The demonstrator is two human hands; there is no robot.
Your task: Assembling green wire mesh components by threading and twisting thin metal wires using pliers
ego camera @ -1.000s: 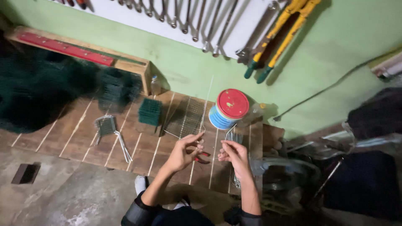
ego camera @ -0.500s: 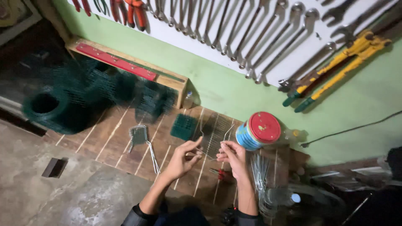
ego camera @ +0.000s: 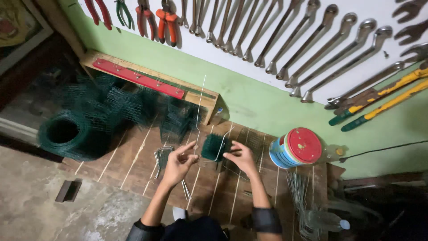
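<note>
Both hands are now lifting higher over the wooden board (ego camera: 133,160), and a long thin wire (ego camera: 199,105) is rising straight up toward the wall. Left hand (ego camera: 178,161) is pinching the wire's lower end between thumb and fingers; right hand (ego camera: 240,157) is gripping the bent part beside a small green mesh piece (ego camera: 214,146), suggesting the wire is being shaped. Nearby, a red-lidded tin (ego camera: 296,148) is standing.

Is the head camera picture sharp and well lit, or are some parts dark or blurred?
Head view: wall wrenches sharp and bright; both hands, left and right, fairly clear; mesh roll and right lower corner dim; the thin wire is faint.
</note>
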